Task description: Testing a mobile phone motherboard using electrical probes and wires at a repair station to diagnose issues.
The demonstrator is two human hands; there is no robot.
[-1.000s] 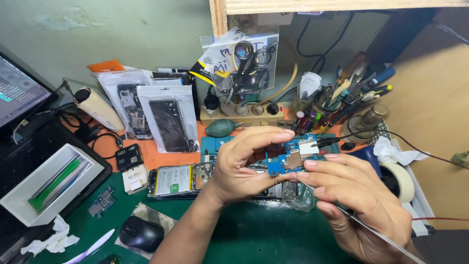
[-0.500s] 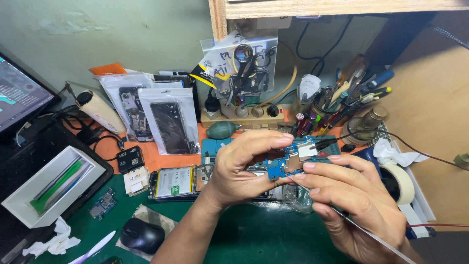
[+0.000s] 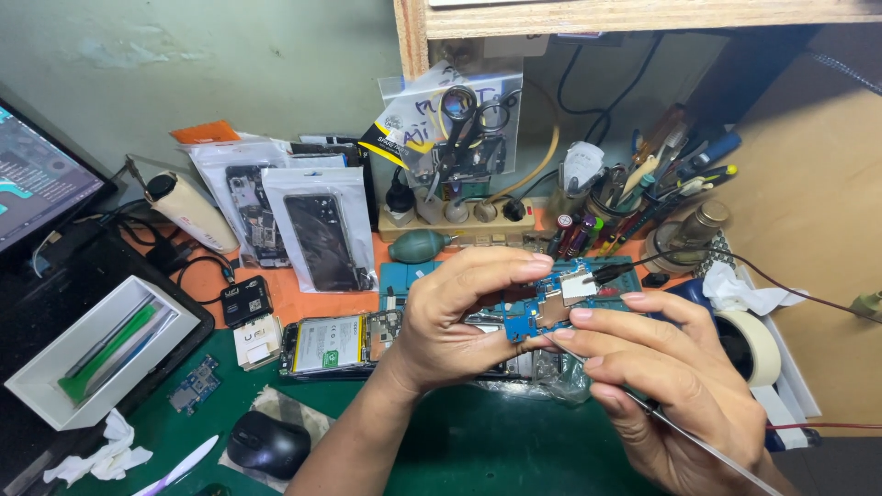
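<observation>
I work over the green mat point(image 3: 478, 441), with the opened phone point(image 3: 340, 344) lying flat to the left of my hands. My left hand point(image 3: 455, 321) is closed around the blue circuit board point(image 3: 551, 303), pinching it by its left edge and holding it raised above the phone, near the bench middle. My right hand point(image 3: 671, 386) steadies the board's right side with its fingertips and grips a thin metal tool point(image 3: 707, 445) running back towards me. I judge this the board inspection step; next calls for a steady, light tool tip.
</observation>
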